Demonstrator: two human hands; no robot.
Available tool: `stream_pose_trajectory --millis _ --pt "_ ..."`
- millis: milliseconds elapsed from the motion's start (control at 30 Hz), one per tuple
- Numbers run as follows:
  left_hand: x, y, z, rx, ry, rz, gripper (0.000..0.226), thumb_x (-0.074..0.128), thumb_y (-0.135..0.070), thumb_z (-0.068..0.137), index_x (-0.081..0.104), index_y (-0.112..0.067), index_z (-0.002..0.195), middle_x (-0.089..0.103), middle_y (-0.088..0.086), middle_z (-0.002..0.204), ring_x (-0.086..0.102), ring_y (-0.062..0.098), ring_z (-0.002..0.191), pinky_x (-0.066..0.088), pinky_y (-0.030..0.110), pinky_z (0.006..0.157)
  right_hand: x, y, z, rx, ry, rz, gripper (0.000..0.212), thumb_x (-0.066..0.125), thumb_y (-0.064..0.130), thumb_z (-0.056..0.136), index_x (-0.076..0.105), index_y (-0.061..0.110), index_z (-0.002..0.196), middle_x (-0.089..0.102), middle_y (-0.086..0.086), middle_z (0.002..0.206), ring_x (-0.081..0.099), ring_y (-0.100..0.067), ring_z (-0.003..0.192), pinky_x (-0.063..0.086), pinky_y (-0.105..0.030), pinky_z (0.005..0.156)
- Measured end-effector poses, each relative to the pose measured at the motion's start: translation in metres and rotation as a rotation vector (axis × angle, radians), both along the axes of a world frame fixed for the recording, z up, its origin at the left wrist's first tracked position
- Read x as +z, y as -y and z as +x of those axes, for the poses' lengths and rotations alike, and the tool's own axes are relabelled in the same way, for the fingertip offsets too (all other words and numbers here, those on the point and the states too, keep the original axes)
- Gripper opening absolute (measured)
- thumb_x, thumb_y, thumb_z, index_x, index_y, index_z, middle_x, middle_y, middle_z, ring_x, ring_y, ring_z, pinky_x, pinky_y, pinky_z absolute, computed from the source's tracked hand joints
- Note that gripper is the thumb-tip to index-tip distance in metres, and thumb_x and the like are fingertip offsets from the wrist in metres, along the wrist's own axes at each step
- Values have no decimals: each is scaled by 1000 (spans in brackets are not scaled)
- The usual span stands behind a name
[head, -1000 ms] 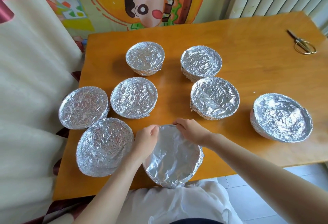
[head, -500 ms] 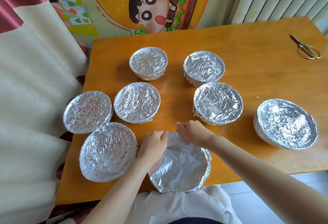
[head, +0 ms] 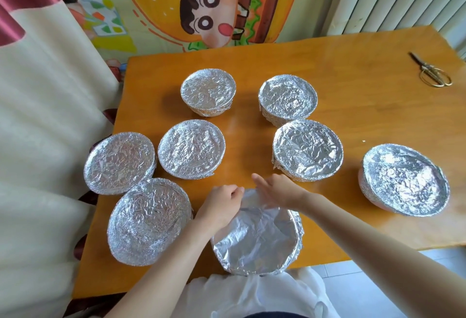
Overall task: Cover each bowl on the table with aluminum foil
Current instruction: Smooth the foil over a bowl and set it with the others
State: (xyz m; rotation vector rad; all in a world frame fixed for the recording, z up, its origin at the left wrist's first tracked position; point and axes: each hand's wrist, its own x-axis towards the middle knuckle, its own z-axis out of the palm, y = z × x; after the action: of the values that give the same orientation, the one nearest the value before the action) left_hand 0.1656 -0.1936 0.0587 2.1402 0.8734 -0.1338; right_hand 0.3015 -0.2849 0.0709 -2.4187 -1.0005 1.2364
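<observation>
Foil (head: 257,239) on the eighth bowl (head: 298,235), at the near counter (head: 353,65) edge: far rim not yet crimped. Left hand (head: 219,205) pinches it there; right hand (head: 280,191) presses flat-fingered. Seven other bowls (head: 191,148) look fully wrapped.

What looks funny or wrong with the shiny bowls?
Two bowls sit riskily. The nearest bowl pokes past the table's front edge, and its foil looks smoother than the others'. The far-left bowl hangs over the left edge, by the curtain. Nothing looks spilled or torn.
</observation>
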Motion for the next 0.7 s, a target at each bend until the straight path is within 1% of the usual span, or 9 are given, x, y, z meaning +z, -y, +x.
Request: stream_pose_trajectory --millis 33,67,233,300,400,500,567,633,700 --pt "0 1 0 -2 4 6 41 40 -30 99 49 -3 68 43 4 56 37 20 56 23 34 53 -4 -3 1 -33 -7 -20 57 47 27 97 25 10 146 54 -22 116 56 -33 103 39 -36 84" --pt "-1 2 0 -4 7 10 42 40 -31 99 50 -3 69 45 5 57 38 21 56 23 35 53 -6 -6 -1 -67 -45 -39 72 50 25 95 6 9 150 51 -21 124 54 -34 110 39 -36 88" --pt "1 6 -4 -1 27 24 44 41 -33 98 48 -5 65 41 2 52 35 18 50 20 28 45 -10 -10 0 -121 -115 -71 85 55 24 92 -5 5 149 49 -21 130 51 -34 116 39 -35 92" --pt "3 7 -5 2 43 26 43 42 -32 98 43 -12 59 37 -1 48 32 16 47 21 27 44 -11 -11 2 -52 -121 -63 78 53 28 95 2 9 151 53 -19 128 54 -30 107 38 -32 88" --pt "6 8 -1 -12 56 54 46 44 -31 97 37 -19 54 36 -3 46 32 14 44 24 25 42 -2 -14 4 56 -135 -47 52 23 41 103 38 12 144 57 -20 123 54 -29 104 38 -30 90" --pt "9 11 0 -28 59 63 46 45 -33 97 38 -21 53 38 -3 46 34 14 44 23 25 42 -2 -18 3 137 -93 -82 53 24 37 103 20 12 150 52 -20 130 52 -33 113 37 -33 93" --pt "8 13 -2 -26 64 55 44 46 -34 96 41 -22 54 40 -5 47 36 14 45 23 23 41 -2 -16 2 158 -84 -54 51 28 32 104 17 15 150 53 -21 125 51 -31 105 36 -34 91" --pt "8 12 -3 -19 81 65 43 46 -35 96 42 -22 55 40 -5 48 38 16 48 24 23 42 2 -15 6 193 -129 -47 49 22 37 104 38 12 143 55 -14 107 47 -24 93 35 -31 85" --pt "8 9 -4 -10 96 88 41 47 -35 96 43 -21 57 40 -4 49 38 18 50 24 22 42 1 -15 10 137 -194 -46 69 10 52 99 60 12 124 59 -11 102 53 -24 96 39 -30 90"
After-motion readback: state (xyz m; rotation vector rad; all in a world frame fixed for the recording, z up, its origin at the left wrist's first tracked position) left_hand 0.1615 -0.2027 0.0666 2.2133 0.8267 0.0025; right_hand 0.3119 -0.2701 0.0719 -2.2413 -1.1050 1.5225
